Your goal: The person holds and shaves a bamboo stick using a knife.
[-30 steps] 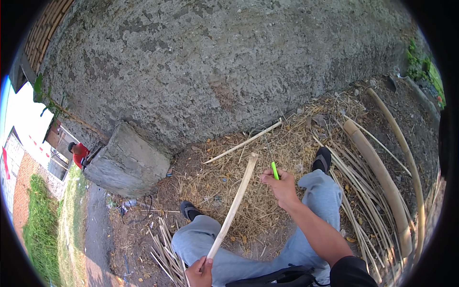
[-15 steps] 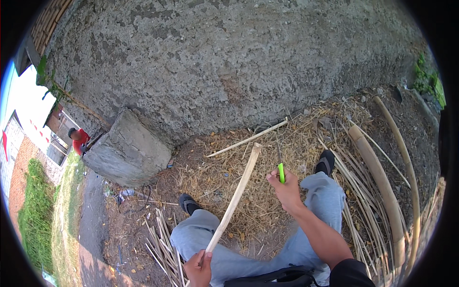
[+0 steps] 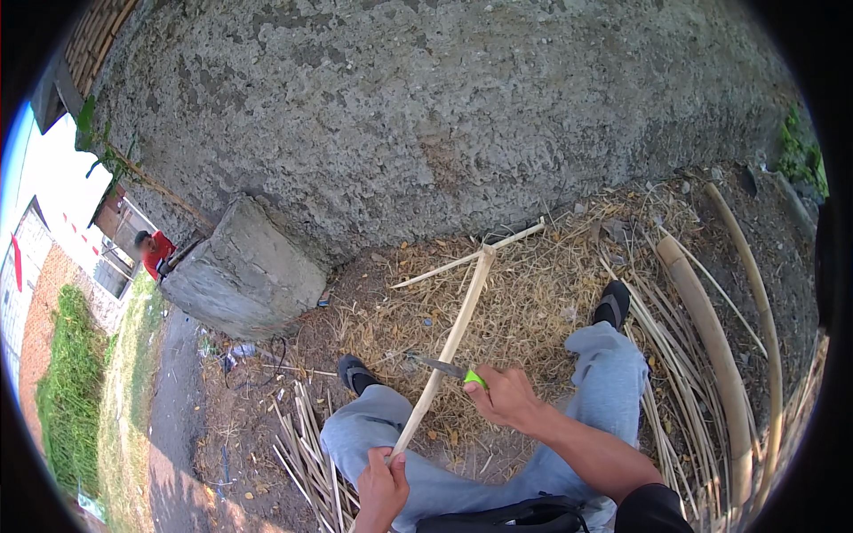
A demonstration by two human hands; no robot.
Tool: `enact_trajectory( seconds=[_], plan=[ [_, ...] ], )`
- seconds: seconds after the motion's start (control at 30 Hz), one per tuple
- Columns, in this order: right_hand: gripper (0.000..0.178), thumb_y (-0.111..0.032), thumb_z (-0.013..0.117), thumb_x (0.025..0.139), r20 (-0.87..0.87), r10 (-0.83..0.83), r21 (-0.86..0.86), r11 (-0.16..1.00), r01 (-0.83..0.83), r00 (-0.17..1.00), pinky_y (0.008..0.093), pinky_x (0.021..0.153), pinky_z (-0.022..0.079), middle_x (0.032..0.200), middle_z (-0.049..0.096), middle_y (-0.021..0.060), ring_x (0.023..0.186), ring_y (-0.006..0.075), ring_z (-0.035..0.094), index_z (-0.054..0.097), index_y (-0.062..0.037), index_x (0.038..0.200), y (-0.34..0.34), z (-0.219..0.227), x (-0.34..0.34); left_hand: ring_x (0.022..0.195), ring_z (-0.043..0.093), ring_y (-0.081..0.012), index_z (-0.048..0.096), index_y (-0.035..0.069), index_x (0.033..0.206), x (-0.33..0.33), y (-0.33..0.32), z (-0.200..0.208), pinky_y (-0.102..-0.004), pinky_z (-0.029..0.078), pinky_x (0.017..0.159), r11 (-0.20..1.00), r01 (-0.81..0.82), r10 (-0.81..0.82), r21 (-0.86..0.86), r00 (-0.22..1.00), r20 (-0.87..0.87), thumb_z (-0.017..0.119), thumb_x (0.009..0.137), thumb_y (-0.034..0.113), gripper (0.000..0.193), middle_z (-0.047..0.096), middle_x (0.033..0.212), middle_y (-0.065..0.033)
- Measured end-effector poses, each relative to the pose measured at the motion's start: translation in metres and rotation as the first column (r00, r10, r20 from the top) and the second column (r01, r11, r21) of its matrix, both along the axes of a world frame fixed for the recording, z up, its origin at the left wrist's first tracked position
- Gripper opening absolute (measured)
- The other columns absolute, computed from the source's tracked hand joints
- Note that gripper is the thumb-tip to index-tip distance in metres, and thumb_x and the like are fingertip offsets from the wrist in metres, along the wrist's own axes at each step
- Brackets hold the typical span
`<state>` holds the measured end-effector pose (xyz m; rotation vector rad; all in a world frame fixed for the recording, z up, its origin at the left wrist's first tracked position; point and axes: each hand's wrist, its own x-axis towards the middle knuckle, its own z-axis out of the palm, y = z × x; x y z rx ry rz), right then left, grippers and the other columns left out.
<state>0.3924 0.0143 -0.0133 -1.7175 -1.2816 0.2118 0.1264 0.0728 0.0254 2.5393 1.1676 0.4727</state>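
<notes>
My left hand (image 3: 382,484) is closed round the lower end of a pale bamboo strip (image 3: 459,329), which slants up and away over my left leg. In my closed right hand (image 3: 508,397) is a knife (image 3: 442,365) with a bright green handle. Its blade points left and crosses the strip about midway along. Whether the edge bites into the wood, I cannot tell. Beyond the strip's upper end another thin bamboo strip (image 3: 520,235) lies on the ground.
Bamboo shavings (image 3: 524,311) cover the ground between my feet. Split strips (image 3: 306,449) are piled at left, with more strips (image 3: 666,382) and thick poles (image 3: 706,329) at right. Ahead rise a rough wall (image 3: 498,115) and a concrete block (image 3: 253,271); a person in red (image 3: 158,253) is behind it.
My right hand has moved left and down, swinging the knife from pointing away to lying across the strip. My left hand and the strip have shifted slightly.
</notes>
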Motion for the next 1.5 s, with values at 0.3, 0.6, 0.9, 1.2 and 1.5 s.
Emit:
enact_trajectory(
  seconds=[0.3,0.6,0.9,1.2,1.5],
  plan=[
    [0.042,-0.045,0.055,0.096,0.208,0.141,0.016,0.989,-0.148,0.968,0.0450,0.041,0.046,0.066,0.064,0.0159,0.048,0.0361,0.061,0.052,-0.0039,0.087,0.003,-0.004,-0.026,0.058,0.063,-0.0372,0.061,0.001,0.096,0.017,-0.005,-0.005,-0.0439,0.046,0.053,0.970,-0.059,0.080,-0.237,0.994,0.079,0.054,0.098,0.019,0.019,0.060,0.064,-0.0174],
    [0.024,-0.026,0.058,0.094,0.087,0.145,0.123,0.980,-0.155,0.986,0.0454,0.043,0.050,0.071,0.063,0.0171,0.050,0.0366,0.061,0.056,-0.0021,0.092,0.001,0.004,-0.033,0.048,0.054,-0.0238,0.064,0.000,0.099,0.021,-0.008,0.002,-0.0360,0.041,0.050,0.952,-0.111,0.161,-0.286,0.974,0.160,0.052,0.100,0.019,0.022,0.056,0.059,-0.0122],
    [0.026,-0.033,0.067,0.089,0.255,0.069,0.192,0.974,-0.121,0.965,0.0382,0.035,0.043,0.067,0.062,0.0096,0.043,0.0259,0.058,0.063,-0.0077,0.095,0.001,-0.002,-0.032,0.050,0.053,-0.0165,0.065,-0.001,0.098,0.018,-0.006,0.000,-0.0321,0.041,0.050,0.936,-0.128,0.205,-0.327,0.955,0.214,0.054,0.100,0.019,0.023,0.057,0.059,-0.0091],
    [0.032,-0.041,0.066,0.089,0.257,-0.041,0.243,0.970,-0.023,0.966,0.0343,0.031,0.038,0.058,0.060,0.0051,0.038,0.0202,0.056,0.063,-0.0096,0.086,0.004,-0.006,-0.034,0.052,0.049,-0.0113,0.066,-0.002,0.100,0.014,-0.006,-0.002,-0.0287,0.040,0.050,0.936,-0.093,0.176,-0.341,0.959,0.224,0.054,0.100,0.019,0.024,0.054,0.058,-0.0052],
    [0.029,-0.035,0.059,0.094,0.304,0.030,0.140,0.987,-0.076,0.952,0.0389,0.034,0.043,0.066,0.063,0.0105,0.041,0.0269,0.059,0.057,-0.0058,0.091,0.008,-0.010,-0.035,0.050,0.051,-0.0135,0.064,-0.002,0.096,0.020,-0.012,-0.002,-0.0306,0.040,0.049,0.937,-0.116,0.205,-0.330,0.947,0.247,0.055,0.099,0.019,0.024,0.055,0.058,-0.0081]
  ],
)
